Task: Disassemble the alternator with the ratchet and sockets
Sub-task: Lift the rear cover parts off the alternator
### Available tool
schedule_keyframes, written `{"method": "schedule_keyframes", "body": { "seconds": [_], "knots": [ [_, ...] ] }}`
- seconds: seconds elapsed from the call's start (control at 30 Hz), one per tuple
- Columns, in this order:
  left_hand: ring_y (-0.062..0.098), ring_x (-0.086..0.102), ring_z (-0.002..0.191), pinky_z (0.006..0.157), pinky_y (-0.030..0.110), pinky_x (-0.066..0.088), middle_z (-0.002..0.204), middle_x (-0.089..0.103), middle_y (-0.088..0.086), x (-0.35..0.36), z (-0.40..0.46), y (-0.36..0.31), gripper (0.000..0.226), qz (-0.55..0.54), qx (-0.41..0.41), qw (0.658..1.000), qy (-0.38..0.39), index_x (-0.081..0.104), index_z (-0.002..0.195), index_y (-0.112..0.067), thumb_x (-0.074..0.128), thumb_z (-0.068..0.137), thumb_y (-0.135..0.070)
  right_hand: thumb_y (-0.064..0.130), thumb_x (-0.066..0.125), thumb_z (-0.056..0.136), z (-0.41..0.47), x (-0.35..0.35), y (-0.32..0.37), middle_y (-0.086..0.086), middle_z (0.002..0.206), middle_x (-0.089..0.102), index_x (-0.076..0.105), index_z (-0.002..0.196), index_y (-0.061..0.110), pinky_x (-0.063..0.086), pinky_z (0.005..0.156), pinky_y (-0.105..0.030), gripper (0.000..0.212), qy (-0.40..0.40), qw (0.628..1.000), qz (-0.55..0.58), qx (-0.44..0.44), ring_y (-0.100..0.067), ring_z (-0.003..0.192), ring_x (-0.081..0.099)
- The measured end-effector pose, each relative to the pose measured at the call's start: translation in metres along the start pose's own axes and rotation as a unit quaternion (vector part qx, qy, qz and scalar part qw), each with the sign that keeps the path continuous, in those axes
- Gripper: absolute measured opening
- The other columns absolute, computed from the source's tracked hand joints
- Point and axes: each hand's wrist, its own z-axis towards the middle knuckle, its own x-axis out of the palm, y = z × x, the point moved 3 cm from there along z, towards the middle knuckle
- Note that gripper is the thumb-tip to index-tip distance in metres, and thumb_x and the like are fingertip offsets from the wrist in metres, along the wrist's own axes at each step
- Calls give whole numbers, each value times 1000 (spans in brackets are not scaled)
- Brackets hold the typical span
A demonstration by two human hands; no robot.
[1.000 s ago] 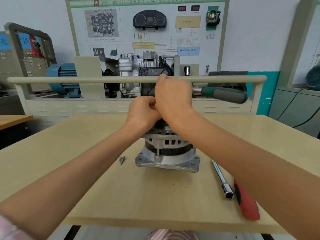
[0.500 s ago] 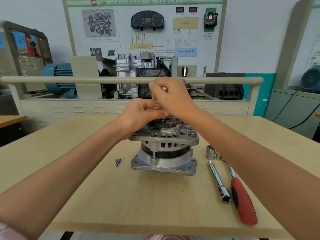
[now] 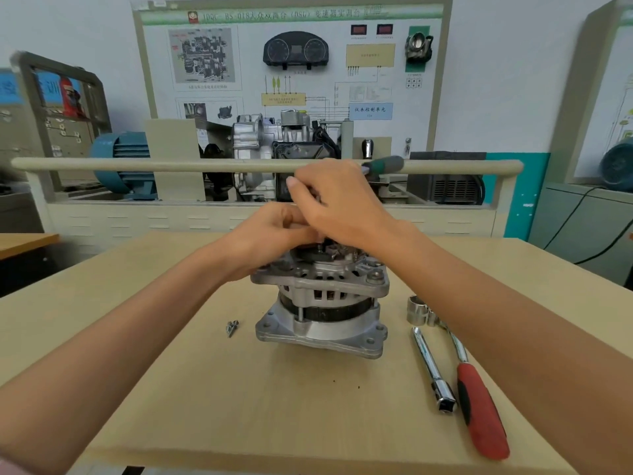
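The silver alternator stands upright in the middle of the wooden table. My right hand is above its top and grips a ratchet whose green and grey handle sticks out to the right behind the hand. The ratchet's head and socket are hidden under my hands. My left hand sits at the alternator's upper left, its fingers curled at the spot where the tool meets the top. What those fingers hold is hidden.
A red-handled ratchet, a chrome extension bar and chrome sockets lie right of the alternator. Small loose screws lie to its left. A beige rail and a training bench with a gearbox stand behind the table.
The green handle pointed far out to the right a second ago, then was hidden behind my right hand, and now shows again, shorter. My hands stay over the alternator's top.
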Motion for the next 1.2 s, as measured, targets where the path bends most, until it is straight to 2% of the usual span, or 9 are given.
{"method": "schedule_keyframes", "body": {
  "seconds": [0.2,0.3,0.4,0.5,0.63,0.83,0.93,1.07,1.2],
  "knots": [
    [9,69,95,87,15,51,96,75,2,2,0,4,18,-70,-22,997,-13,71,100,-10,66,83,-6,10,47,93,4,1,-8,-20,50,38,44,50,-6,33,56,-37,46,19,964,245,104,-26,51,35],
    [1,66,65,66,14,53,66,70,-8,1,-2,1,19,-34,-32,991,-122,68,72,-17,72,76,1,24,42,95,9,7,9,-6,52,44,47,58,7,27,62,-32,41,53,998,3,33,-19,53,41],
    [12,49,58,49,25,39,60,55,-1,5,-1,1,28,83,-91,962,-245,52,63,-16,56,84,3,27,34,96,11,18,25,0,62,41,46,75,16,27,62,-29,27,22,958,-282,52,-17,52,35],
    [12,48,56,47,26,36,53,52,-2,9,1,2,31,96,-79,964,-233,49,58,-15,53,83,2,17,37,93,11,20,25,-1,62,40,48,75,15,26,47,-25,22,37,935,-339,97,-16,49,34],
    [-5,62,61,56,8,47,65,68,-9,0,-4,0,18,12,-28,993,-110,65,75,-17,64,82,-1,27,36,95,15,12,16,2,59,38,45,68,16,25,53,-28,30,39,967,-245,48,-16,54,38],
    [7,69,88,77,9,49,89,74,-2,1,1,8,14,-105,-12,994,-39,71,90,-10,65,82,0,10,45,94,5,6,0,-4,56,55,60,61,-1,37,66,-26,38,5,975,201,95,-14,59,49],
    [3,68,66,62,9,49,64,71,-8,1,2,4,19,-79,-18,990,-115,69,71,-13,69,77,5,16,42,94,7,10,4,-5,67,52,56,72,2,32,63,-31,30,10,996,20,83,-19,66,46],
    [12,36,47,44,17,26,44,42,-3,11,4,-3,42,154,-18,954,-258,40,46,-16,54,78,7,11,40,92,8,16,19,-1,64,41,50,78,16,28,51,-25,18,45,920,-375,107,-17,56,39],
    [6,54,63,59,16,42,68,61,-5,2,4,1,14,104,17,989,-108,60,72,-18,71,79,-12,9,45,91,9,7,12,2,58,31,43,78,15,17,43,-26,14,62,937,-334,78,-16,49,33]
  ]
}}
